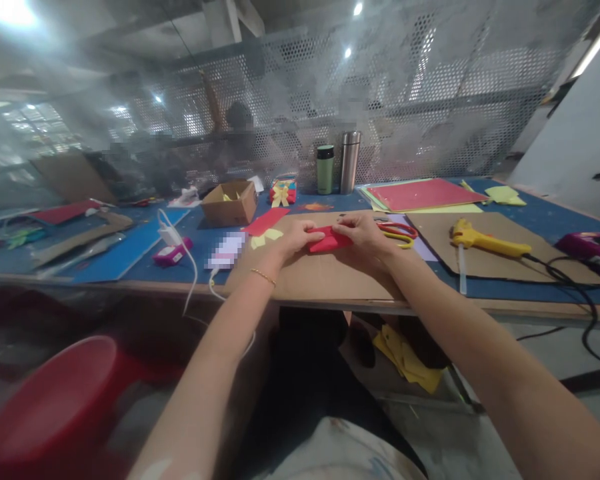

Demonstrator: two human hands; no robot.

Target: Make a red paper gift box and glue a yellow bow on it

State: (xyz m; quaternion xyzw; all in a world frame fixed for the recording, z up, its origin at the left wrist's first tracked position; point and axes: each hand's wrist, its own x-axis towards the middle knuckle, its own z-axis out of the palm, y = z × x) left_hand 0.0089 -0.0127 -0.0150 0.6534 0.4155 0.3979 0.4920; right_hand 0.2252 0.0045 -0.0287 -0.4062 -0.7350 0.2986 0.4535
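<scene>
Both hands meet at a small folded piece of red paper [330, 244] above a brown cardboard sheet [325, 283]. My left hand [297, 239] pinches its left end between thumb and fingers. At the opposite end, my right hand [363, 231] grips the paper's upper right edge. Just right of that hand lie scissors [409, 233] with red and yellow handles, their blades mostly hidden. A flat red paper piece [267, 221] and pale yellow scraps [266, 238] rest left of my left hand.
A yellow glue gun [495, 243] with a black cord lies right on another cardboard sheet. Behind stand a cardboard box [229, 203], a red box with a yellow bow [281, 193], a green tumbler [325, 170] and a steel flask [350, 163]. A phone [226, 251] with a white cable sits left.
</scene>
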